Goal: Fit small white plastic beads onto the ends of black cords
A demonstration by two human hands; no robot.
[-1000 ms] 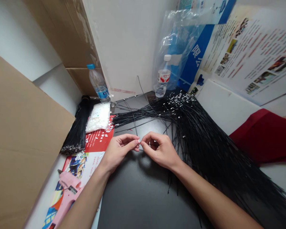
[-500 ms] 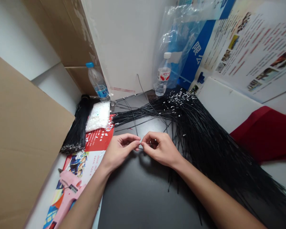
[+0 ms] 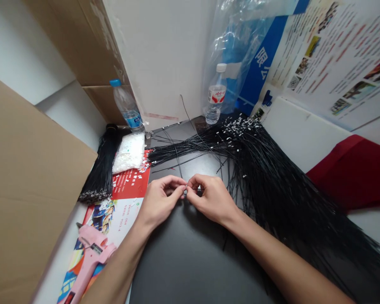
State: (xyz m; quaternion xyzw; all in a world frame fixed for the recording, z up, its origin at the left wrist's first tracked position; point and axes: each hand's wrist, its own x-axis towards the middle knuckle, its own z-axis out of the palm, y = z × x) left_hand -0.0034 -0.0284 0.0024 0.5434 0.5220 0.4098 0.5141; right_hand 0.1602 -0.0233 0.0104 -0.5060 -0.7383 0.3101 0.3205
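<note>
My left hand and my right hand meet over the dark tabletop, fingertips almost touching. Each pinches thumb against forefinger. Between them shows a speck of a small white connector, mostly covered by the left fingertips. The right fingers grip a thin black wire, of which only a short bit is visible. Just beyond the hands, a bundle of black wires lies across the table, with small white ends at its left. A large heap of black wires spreads to the right, white connectors at its far end.
At left stand a bag of white pieces, a tied black wire bundle and a pink glue gun on printed paper. Two water bottles, one blue-capped and one white-capped, stand at the back. A cardboard panel rises left.
The hands stay together at the same spot, with the right fingers slightly rearranged around the wire. The camera view has shifted a little.
</note>
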